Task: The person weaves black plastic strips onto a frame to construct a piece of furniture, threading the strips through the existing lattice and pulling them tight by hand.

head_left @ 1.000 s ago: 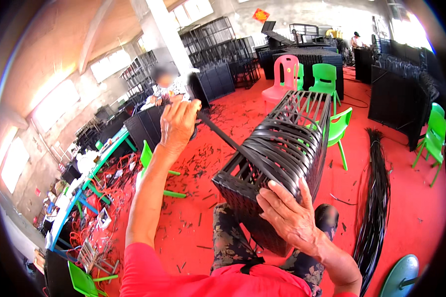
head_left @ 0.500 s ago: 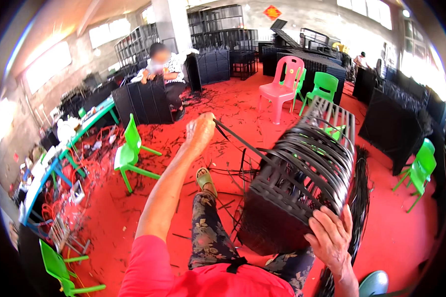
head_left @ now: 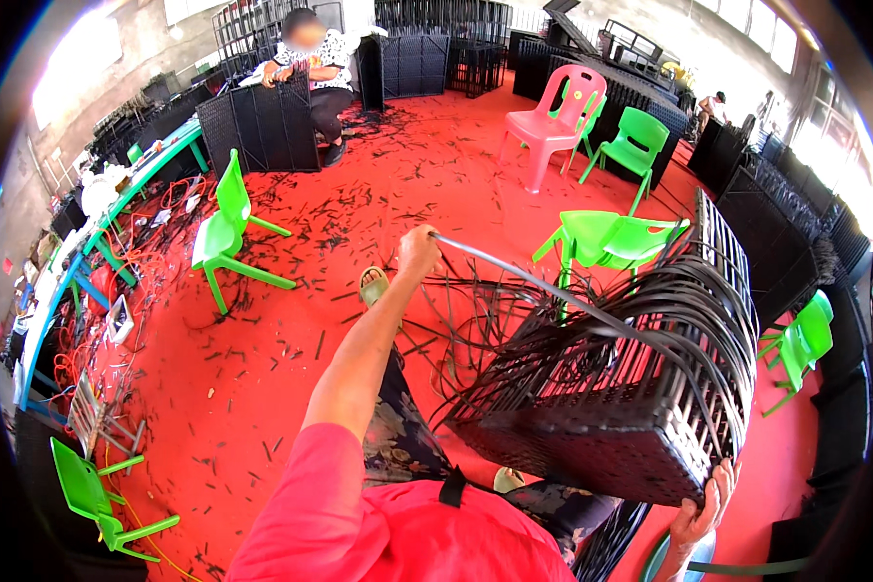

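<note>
A half-woven black frame (head_left: 592,438) leans across my lap, its flat woven side facing me and many loops of flat strip hanging over its bars. My left hand (head_left: 418,251), arm stretched forward, is closed on the end of a black plastic strip (head_left: 509,270). That strip runs taut from my fist to the frame's looped side. Low on the right, my right hand (head_left: 708,506) grips the frame's near corner, fingers on the outer edge; its palm is partly hidden. Loose strips (head_left: 456,320) tangle on the floor left of the frame.
Green chairs (head_left: 599,236) stand just beyond the frame, with a pink chair (head_left: 553,126) farther back. Another green chair (head_left: 225,233) is at left. A long teal table (head_left: 155,167) lines the left side. A person (head_left: 322,73) works behind a black panel (head_left: 262,131). Strip scraps litter the red floor.
The frame has turned and swung right, showing more of its woven side. My right hand has moved down and right with its corner. The strip stays taut from my left hand; the view has shifted.
</note>
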`<action>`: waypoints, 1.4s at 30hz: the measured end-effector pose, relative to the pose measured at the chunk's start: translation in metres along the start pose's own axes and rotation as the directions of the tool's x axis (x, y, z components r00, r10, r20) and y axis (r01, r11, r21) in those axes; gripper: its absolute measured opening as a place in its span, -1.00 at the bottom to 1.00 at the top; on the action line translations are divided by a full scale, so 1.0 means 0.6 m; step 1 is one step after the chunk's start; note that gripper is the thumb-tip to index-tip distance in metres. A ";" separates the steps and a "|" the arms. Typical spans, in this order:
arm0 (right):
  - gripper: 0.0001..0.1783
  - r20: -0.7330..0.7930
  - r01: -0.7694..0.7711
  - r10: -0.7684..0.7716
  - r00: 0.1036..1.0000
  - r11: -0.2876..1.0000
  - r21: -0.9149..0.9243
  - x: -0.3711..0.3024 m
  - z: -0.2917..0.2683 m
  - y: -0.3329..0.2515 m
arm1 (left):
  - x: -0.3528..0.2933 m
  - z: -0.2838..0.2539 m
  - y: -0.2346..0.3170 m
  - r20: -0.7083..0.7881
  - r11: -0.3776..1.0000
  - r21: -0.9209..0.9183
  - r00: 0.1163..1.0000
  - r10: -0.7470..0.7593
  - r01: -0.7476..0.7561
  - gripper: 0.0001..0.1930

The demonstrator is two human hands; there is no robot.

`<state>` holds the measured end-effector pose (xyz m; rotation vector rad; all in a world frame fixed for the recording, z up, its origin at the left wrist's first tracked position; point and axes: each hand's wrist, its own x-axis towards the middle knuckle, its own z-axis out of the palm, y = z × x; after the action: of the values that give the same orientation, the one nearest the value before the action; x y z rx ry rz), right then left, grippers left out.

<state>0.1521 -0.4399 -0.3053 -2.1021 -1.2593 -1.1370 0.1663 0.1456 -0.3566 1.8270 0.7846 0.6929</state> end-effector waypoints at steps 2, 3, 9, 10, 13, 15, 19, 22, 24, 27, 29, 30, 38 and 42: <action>-0.65 -0.011 -0.011 0.011 1.000 1.000 -0.012 -0.026 -0.010 0.010 | 0.012 -0.009 -0.016 -0.002 0.980 -0.189 0.998 -0.063 0.061 -0.81; -0.65 -0.010 -0.046 0.046 0.999 0.998 -0.030 -0.040 -0.016 0.015 | 0.019 -0.019 -0.021 0.001 0.923 -0.367 0.993 -0.122 0.114 -0.81; -0.64 -0.016 -0.074 0.073 0.997 0.996 -0.054 -0.057 -0.020 0.011 | 0.076 -0.197 0.099 -0.327 0.882 -0.247 0.891 0.314 -0.401 -0.83; -0.61 -0.007 -0.033 0.033 0.999 0.998 -0.047 -0.051 -0.018 0.008 | 0.081 -0.240 0.123 -0.393 0.882 -0.156 0.847 0.358 -0.445 -0.84; -0.61 -0.003 0.044 -0.044 0.999 0.998 -0.035 -0.036 -0.006 0.002 | 0.069 -0.361 0.167 -0.501 0.869 0.151 0.721 0.479 -0.472 -0.83; -0.64 -0.044 0.036 -0.039 0.998 0.997 -0.073 -0.018 0.003 -0.018 | 0.063 -0.468 0.151 -0.505 0.885 0.252 0.726 0.466 -0.393 -0.77; -0.73 -0.024 0.064 -0.061 0.998 0.991 0.114 0.056 0.027 -0.066 | 0.006 -0.571 0.117 -0.543 0.966 0.074 0.802 0.248 -0.248 -0.76; -0.74 0.070 0.049 -0.062 0.996 0.984 0.168 0.115 0.049 -0.097 | -0.027 -0.582 0.116 -0.586 0.973 0.189 0.780 0.219 -0.131 -0.68; -0.65 0.102 0.101 -0.120 0.987 0.979 0.177 0.145 0.067 -0.115 | -0.021 -0.571 0.128 -0.543 0.943 0.286 0.783 0.303 -0.167 -0.67; -0.59 0.084 0.158 -0.183 0.980 0.957 0.242 0.182 0.093 -0.150 | -0.058 -0.492 0.202 -0.251 0.529 0.739 0.559 0.790 -0.417 -0.74; -0.57 0.080 0.179 -0.207 0.975 0.946 0.269 0.204 0.105 -0.175 | -0.089 -0.421 0.271 -0.120 0.318 0.802 0.384 0.915 -0.506 -0.71; -0.56 0.130 0.177 -0.220 0.967 0.944 0.279 0.217 0.109 -0.184 | -0.113 -0.362 0.312 -0.060 0.298 0.791 0.417 0.907 -0.535 -0.71; -0.24 0.287 -0.355 0.460 0.840 0.068 0.932 0.265 0.090 -0.120 | -0.339 -0.039 0.409 0.151 -0.347 0.197 -0.321 0.935 -0.917 -0.72; -0.33 0.562 -0.450 0.194 0.804 -0.419 0.788 0.300 0.080 -0.124 | -0.408 0.013 0.351 0.273 -0.520 0.068 -0.485 0.831 -0.852 -0.76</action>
<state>0.1526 -0.2777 -0.1876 -0.8664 -0.7582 0.5722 0.0619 -0.1107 -0.1900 2.4290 -1.5753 1.6492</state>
